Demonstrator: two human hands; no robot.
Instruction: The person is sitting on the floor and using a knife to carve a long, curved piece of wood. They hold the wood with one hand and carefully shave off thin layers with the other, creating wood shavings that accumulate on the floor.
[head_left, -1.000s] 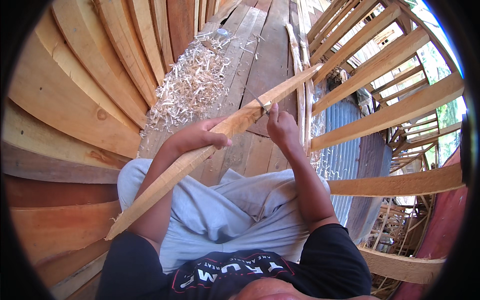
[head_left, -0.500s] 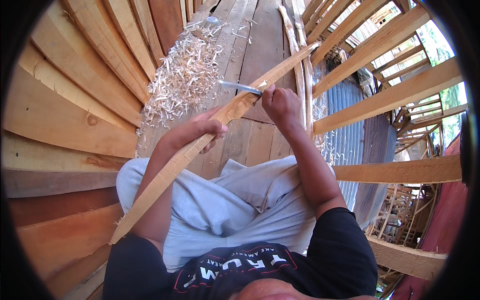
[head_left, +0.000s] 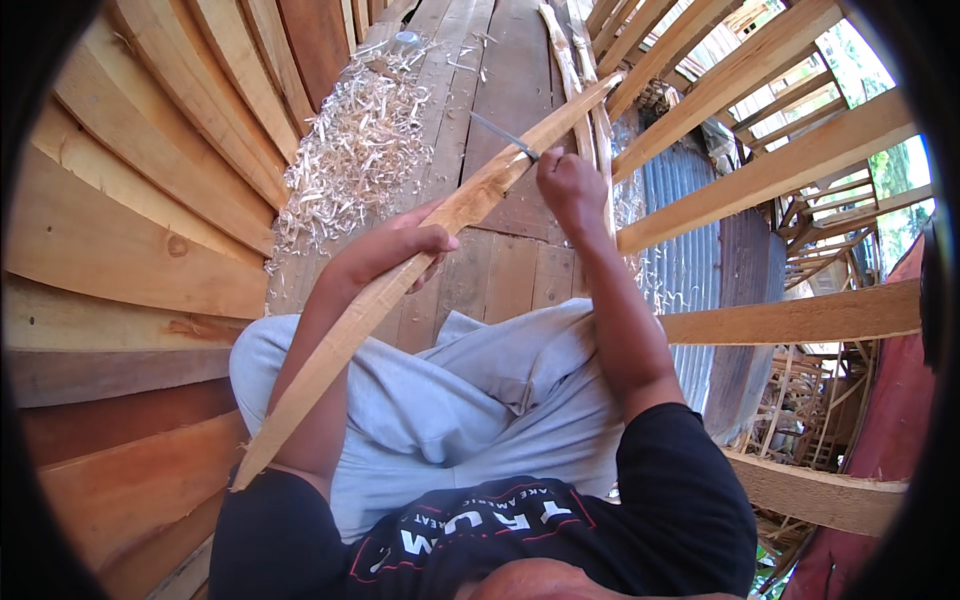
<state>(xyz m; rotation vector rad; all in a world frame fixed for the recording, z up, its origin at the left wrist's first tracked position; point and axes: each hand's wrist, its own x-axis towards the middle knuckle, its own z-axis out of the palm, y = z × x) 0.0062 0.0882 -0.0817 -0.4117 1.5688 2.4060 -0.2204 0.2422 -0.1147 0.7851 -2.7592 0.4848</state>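
A long, pale wooden strip [head_left: 345, 345] runs slantwise from my left upper arm up to the far right, tapering at both ends. My left hand [head_left: 410, 248] is closed round its middle, with the thumb over the top. Farther along, my right hand [head_left: 572, 188] is closed in a fist on a knife; the fist hides the handle. The thin grey knife blade [head_left: 503, 134] lies across the strip's upper part and points away to the left. Just below the blade, the wood shows a darker, rough-cut patch.
Curled wood shavings [head_left: 355, 150] are heaped on the plank floor [head_left: 510, 90] ahead. Upright boards [head_left: 130, 220] line the left side. Two pale sticks [head_left: 566, 60] lie ahead to the right, beside open slats [head_left: 770, 185] and corrugated metal sheeting [head_left: 685, 215]. My crossed legs [head_left: 450, 400] are below.
My right hand and the knife have moved farther up along the strip, and the blade has turned to point more away from me. My left hand keeps its hold. The view has shifted slightly.
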